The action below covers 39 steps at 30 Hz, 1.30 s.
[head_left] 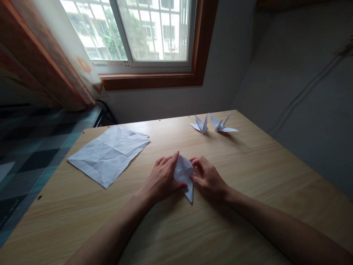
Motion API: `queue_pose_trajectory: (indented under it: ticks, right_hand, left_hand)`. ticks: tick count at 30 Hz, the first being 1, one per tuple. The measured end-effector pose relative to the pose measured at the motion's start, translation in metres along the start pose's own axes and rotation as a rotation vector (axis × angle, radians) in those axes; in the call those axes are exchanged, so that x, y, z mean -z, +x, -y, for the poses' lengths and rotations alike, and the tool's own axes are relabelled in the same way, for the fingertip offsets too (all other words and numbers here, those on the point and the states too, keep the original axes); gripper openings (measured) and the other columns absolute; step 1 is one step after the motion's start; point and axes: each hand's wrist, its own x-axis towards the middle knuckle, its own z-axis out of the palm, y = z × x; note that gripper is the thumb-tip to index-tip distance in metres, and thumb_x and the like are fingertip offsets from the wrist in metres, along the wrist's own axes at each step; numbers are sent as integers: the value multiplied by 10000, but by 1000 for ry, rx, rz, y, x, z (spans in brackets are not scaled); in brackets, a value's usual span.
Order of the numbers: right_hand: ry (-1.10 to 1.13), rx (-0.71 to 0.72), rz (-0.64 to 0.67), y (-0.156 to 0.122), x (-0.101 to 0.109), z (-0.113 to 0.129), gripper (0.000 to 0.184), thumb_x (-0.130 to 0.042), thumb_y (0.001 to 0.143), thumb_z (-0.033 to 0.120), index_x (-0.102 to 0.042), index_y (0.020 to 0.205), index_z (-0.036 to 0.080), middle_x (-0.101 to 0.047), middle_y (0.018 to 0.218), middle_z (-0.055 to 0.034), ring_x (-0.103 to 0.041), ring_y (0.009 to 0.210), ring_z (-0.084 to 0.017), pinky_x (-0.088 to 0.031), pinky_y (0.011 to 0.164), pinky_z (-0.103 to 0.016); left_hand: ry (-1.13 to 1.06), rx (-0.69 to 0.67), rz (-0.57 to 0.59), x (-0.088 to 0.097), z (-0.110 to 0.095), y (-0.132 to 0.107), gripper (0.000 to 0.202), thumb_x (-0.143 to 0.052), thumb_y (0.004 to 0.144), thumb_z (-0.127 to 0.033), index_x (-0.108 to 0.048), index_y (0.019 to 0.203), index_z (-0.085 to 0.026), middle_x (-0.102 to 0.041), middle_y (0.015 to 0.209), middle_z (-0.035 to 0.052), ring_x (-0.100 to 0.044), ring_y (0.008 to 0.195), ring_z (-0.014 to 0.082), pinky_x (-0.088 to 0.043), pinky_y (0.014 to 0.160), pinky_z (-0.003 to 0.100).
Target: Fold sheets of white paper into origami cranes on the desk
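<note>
A folded piece of white paper [183, 170] lies on the wooden table in front of me, its narrow point toward me. My left hand [164, 175] holds it along the left edge, with the thumb across its lower part and the fingers reaching up its side. At the right edge my right hand [206, 175] pinches the paper between thumb and bent fingers. Part of the left side is hidden under my left hand. Two folded paper cranes, one on the left [202, 125] and one on the right [222, 125], stand near the far edge.
Creased white paper sheets [109, 152] lie flat on the left of the wooden table [242, 221]. A bed with a checked cover [41, 147] adjoins the table's left side. Beyond are a curtain [52, 55] and a barred window [157, 33]; a cable [300, 92] runs along the right wall.
</note>
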Motion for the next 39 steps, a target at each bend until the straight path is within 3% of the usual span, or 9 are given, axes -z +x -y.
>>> queue_pose_trajectory:
  ticks: [4,6,8,14,19,25,30,35,39]
  right_hand:
    - [57,85,-157,-5,-4,0,202,-551,828,176,-529,1023,222,-634,921,-42,-632,835,-185,-533,761,-327]
    - [39,165,-214,-6,-4,1,326,-570,850,214,-491,1166,228,-647,904,-39,-636,821,-187,-539,781,-344]
    - [1,234,-222,-6,-3,2,425,-603,849,254,-466,1250,223,-664,923,-48,-641,838,-197,-543,798,-361]
    - [-188,286,-199,0,7,3,193,-523,917,218,-712,956,227,-749,938,-69,-672,943,-231,-534,852,-404]
    - [-295,404,-134,3,17,-6,256,-492,941,186,-725,1046,206,-757,1024,-87,-707,944,-213,-553,837,-374]
    - [-326,524,8,9,27,-20,287,-480,936,148,-683,1136,186,-765,979,-86,-728,867,-197,-570,806,-339]
    - [-331,553,-2,9,29,-29,262,-520,928,167,-679,1136,188,-771,946,-84,-737,801,-197,-577,746,-305]
    - [-268,412,-12,8,30,-29,239,-547,925,206,-689,1117,219,-769,967,-68,-737,801,-192,-573,729,-281]
    - [-133,230,-90,8,36,-32,197,-552,917,217,-715,1026,216,-772,805,-33,-733,699,-175,-580,678,-268]
  left_hand:
    - [-199,-70,-237,2,-5,-1,641,-651,832,-212,-385,1415,-211,-701,973,64,-661,861,204,-524,778,333]
    - [-299,-183,-411,6,-11,-2,316,-598,867,-142,-588,1171,-228,-706,865,28,-653,748,154,-515,719,290]
    - [-367,-309,-537,9,-18,-4,153,-579,867,-100,-634,958,-210,-716,863,37,-658,773,155,-512,717,295]
    - [-304,-544,-463,15,-23,-6,104,-533,892,-98,-587,846,-174,-737,971,79,-664,984,203,-511,786,341]
    - [-192,-564,-438,15,-21,-6,152,-502,915,-131,-596,809,-185,-745,916,46,-662,889,171,-499,737,312]
    - [-342,-386,-548,11,-18,-4,85,-570,893,-143,-621,860,-202,-746,844,39,-653,795,162,-521,726,315]
    - [-501,-269,-552,9,-16,0,71,-615,862,-128,-637,812,-173,-724,779,49,-657,710,135,-531,662,255]
    - [-513,127,-568,7,-10,0,125,-683,810,-211,-649,700,-163,-674,650,-6,-609,590,102,-472,556,190]
    - [-620,390,-614,6,3,3,170,-703,763,-300,-645,702,-152,-642,605,-22,-574,567,118,-473,560,217]
